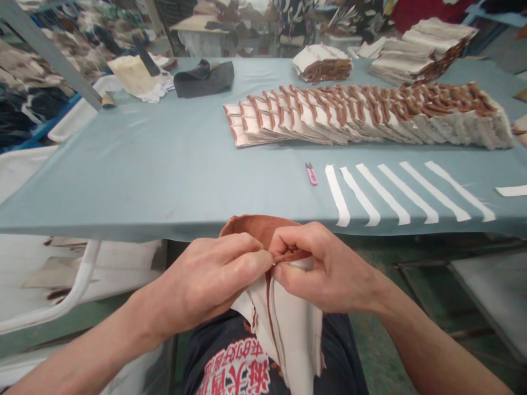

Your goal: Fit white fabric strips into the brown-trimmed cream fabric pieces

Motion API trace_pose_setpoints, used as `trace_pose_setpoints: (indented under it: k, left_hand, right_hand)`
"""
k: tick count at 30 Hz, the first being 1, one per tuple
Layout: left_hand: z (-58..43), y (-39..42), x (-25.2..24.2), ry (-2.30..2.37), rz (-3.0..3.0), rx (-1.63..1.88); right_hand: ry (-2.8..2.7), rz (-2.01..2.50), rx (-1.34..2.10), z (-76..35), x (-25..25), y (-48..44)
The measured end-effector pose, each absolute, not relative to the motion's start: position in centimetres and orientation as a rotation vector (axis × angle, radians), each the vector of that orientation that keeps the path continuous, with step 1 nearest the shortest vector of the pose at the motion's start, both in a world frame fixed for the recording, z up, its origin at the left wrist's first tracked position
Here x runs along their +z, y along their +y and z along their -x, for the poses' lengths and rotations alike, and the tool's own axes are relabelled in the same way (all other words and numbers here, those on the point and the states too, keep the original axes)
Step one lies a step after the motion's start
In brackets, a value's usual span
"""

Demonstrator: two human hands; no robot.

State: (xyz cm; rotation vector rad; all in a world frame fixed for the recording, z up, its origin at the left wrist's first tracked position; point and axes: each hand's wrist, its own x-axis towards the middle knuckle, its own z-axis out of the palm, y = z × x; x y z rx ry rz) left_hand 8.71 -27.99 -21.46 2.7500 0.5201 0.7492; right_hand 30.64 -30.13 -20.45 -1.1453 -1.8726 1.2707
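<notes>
A piece of sewn fabric (294, 323), brown on one face and off-white on the other, hangs over my lap just in front of the table edge. My left hand (224, 269) pinches its brown-edged seam from the left. From the right, my right hand (319, 266) grips the same seam, thumb and forefinger closed on it. The fingertips of both hands almost meet at the top of the seam. Behind them the brown face (255, 224) curves up toward the table. My fingers hide the exact spot being held.
On the blue-green table (164, 164) lie pink thread snips (312, 174) and several white strips (391, 195). Behind them runs a long row of overlapping brown-and-white pieces (354, 118). Stacked pieces (323, 62) and dark folded cloth (205, 78) sit farther back. A white-framed cart (84, 274) stands lower left.
</notes>
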Motion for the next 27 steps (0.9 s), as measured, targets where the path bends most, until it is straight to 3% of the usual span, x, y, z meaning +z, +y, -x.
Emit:
trace_pose_setpoints:
  k: [10,18,22,27]
  left_hand:
    - [-8.3,-27.2,-22.6,0.488,-2.918,0.574]
    - [-9.4,-27.4,-23.0,0.491,-2.655,0.774]
    - [-9.6,-27.1,-20.6,0.72,-2.343,0.569]
    - [-9.2,-26.2,-19.4,0.579,-2.284,0.333]
  right_hand:
    - [-1.343,1.06,1.908,-31.0,-22.1,-29.7]
    - [-1.346,1.161,1.774,-30.4,-23.0,-30.3]
    - [-1.529,1.143,1.536,-30.7,-22.2,-30.6]
    - [-1.757,1.12,1.271,-30.7,-21.7,-30.9]
